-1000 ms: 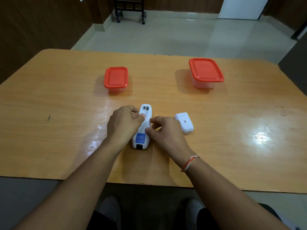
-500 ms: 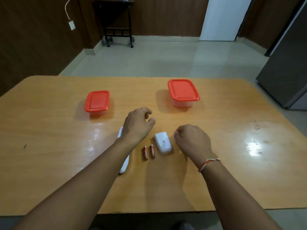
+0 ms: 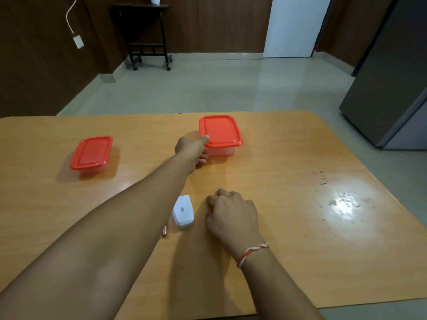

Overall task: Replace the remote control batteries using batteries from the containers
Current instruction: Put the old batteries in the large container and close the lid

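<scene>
While left hand (image 3: 191,149) pinches right container (image 3: 220,131) rim, right hand (image 3: 233,214) rests fisted.

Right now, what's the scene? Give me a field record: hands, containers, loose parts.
left hand: reaching out, thumb on the lid edge of the right container, fingers curled at its wall
right hand: fingers curled, resting on the table, nothing seen in it
right container: lid on
left container: lid on, untouched
battery cover: lying on the table between the arms
battery: one end shows beside the left forearm
remote: not visible
</scene>
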